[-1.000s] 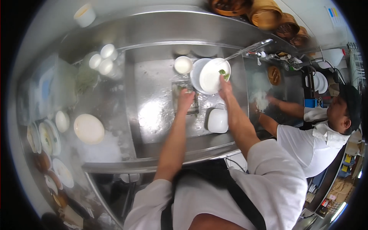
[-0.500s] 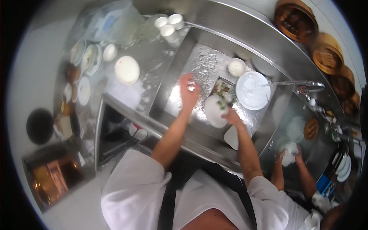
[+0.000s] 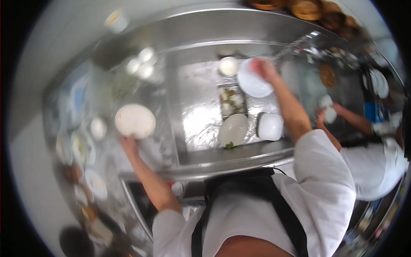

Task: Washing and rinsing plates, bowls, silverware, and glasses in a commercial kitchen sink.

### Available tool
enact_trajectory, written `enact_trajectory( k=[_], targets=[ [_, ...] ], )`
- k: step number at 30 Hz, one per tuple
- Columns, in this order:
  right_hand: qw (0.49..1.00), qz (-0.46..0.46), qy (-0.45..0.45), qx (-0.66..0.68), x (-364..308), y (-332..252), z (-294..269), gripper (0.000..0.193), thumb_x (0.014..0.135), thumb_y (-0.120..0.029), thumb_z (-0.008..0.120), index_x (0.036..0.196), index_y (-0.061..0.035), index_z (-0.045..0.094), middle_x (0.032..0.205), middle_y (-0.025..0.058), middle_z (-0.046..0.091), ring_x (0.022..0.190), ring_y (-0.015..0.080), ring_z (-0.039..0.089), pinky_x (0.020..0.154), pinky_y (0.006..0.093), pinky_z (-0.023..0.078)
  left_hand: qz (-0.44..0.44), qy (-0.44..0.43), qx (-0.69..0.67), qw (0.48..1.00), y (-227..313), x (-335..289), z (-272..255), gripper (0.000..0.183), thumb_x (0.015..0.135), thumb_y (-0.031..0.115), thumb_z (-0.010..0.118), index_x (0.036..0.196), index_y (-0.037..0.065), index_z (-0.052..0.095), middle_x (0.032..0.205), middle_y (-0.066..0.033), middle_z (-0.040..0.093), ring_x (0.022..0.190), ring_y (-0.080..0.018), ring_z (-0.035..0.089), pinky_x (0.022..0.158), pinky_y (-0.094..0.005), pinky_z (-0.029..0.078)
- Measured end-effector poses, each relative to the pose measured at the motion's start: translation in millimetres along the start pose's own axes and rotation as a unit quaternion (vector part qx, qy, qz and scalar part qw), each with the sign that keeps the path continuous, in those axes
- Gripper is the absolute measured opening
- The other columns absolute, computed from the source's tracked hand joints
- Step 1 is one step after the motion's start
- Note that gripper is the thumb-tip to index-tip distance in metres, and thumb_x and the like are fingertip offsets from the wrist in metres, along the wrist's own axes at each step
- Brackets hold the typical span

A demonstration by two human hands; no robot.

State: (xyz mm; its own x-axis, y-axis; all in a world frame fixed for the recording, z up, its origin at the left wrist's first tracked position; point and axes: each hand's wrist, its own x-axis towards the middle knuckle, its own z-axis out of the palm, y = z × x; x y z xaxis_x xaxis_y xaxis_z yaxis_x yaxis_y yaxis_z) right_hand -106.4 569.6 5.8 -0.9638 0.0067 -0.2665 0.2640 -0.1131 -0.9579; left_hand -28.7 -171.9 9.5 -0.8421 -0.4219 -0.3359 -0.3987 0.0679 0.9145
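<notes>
My left hand (image 3: 129, 144) is at the near rim of a white oval plate (image 3: 135, 122) on the counter left of the sink. Its fingers look closed on that rim, partly hidden under it. My right hand (image 3: 263, 70), smeared by motion, is over the upper right edge of a round white basin (image 3: 254, 83) in the sink; its fingers cannot be made out. Left of the basin is a square tray of food scraps (image 3: 232, 100). A white oval dish (image 3: 233, 129) with green leaves at its near end lies below the scraps, beside a white square dish (image 3: 270, 127).
A small white bowl (image 3: 228, 66) stands at the sink's far side. Several white cups (image 3: 140, 64), a clear plastic tub (image 3: 79, 92) and used plates (image 3: 83, 147) crowd the left counter. To the right, another person's hands (image 3: 329, 112) hold white dishware over a second sink.
My right hand has let go of the oval dish, now lying in the sink, and moved up to the basin. My left hand has gone from the sink to the oval plate. The view has turned.
</notes>
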Motion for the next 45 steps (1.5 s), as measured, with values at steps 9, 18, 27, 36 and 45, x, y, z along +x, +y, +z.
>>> enact_trajectory(
  k=[9,18,27,36,45],
  targets=[
    [0.977,0.093,-0.187,-0.044,-83.1,2.7,276.1,0.056,0.091,-0.024,0.071,0.135,0.0038,0.050,0.126,0.0148,0.062,0.114,0.0210,0.060,0.098,0.0355,0.050,0.185,-0.120,0.123,0.968,14.6,-122.4,194.6,0.035,0.089,0.004,0.061,0.123,-0.003,0.058,0.107,-0.0127,0.068,0.092,-0.0206,0.065,0.083,-0.0333,0.052],
    [0.952,0.174,0.125,0.218,-35.7,104.7,79.6,0.057,0.092,-0.021,0.069,0.139,-0.0008,0.044,0.131,0.0105,0.057,0.116,0.0224,0.058,0.096,0.0387,0.051,-0.178,-0.316,0.511,0.779,7.5,-181.7,326.1,0.061,0.088,0.027,0.056,0.145,0.007,0.044,0.146,-0.0226,0.045,0.140,-0.0326,0.036,0.115,-0.0419,0.030],
    [0.758,0.028,-0.453,-0.469,-103.0,152.5,164.9,0.040,0.086,-0.023,0.064,0.119,0.0005,0.064,0.113,0.0219,0.066,0.107,0.0385,0.062,0.092,0.0444,0.048,-0.061,-0.295,0.391,0.870,-163.4,-196.3,247.8,0.036,0.073,0.013,0.060,0.103,-0.003,0.070,0.118,-0.0259,0.064,0.109,-0.0396,0.062,0.091,-0.0428,0.051],
    [0.816,0.170,-0.259,0.488,76.6,-20.1,3.6,0.028,0.099,-0.016,0.050,0.122,-0.0025,0.059,0.119,0.0143,0.067,0.106,0.0236,0.066,0.095,0.0377,0.053,0.130,0.411,0.161,0.888,60.8,-348.5,-173.1,0.045,0.081,0.003,0.064,0.126,0.008,0.059,0.117,-0.0135,0.062,0.105,-0.0271,0.063,0.086,-0.0366,0.054],
    [0.822,-0.132,-0.536,-0.138,-287.2,0.5,681.0,0.028,0.101,-0.015,0.054,0.123,0.0006,0.062,0.106,0.0110,0.069,0.098,0.0192,0.067,0.089,0.0327,0.053,-0.452,0.552,0.432,0.551,-154.2,-604.8,-563.0,0.064,0.085,0.031,0.069,0.142,0.018,0.044,0.114,-0.0253,0.057,0.111,-0.0440,0.056,0.099,-0.0529,0.040]
  ],
)
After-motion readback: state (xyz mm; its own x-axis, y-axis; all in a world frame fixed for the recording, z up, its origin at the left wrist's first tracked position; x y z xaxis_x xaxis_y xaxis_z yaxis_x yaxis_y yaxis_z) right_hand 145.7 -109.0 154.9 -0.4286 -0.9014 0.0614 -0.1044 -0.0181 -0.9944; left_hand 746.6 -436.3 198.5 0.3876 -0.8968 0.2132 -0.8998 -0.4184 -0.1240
